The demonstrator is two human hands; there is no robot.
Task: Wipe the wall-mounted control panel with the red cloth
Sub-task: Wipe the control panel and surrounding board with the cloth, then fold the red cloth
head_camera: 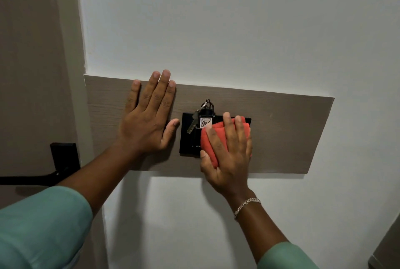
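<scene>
Folded red cloth [213, 139] under right hand [229, 156] on glossy black control panel [189, 139]

Bare wooden board [287, 130] right of the control panel [187, 139] — keys [198, 118] and left hand [149, 117] crowding its left.

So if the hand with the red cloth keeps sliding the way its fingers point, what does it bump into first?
Probably the key tag and keys hanging at the top of the black control panel. The right hand presses the red cloth just beside them, fingers pointing up and slightly left.

Folded red cloth [211, 139] against black control panel [187, 136]
</scene>
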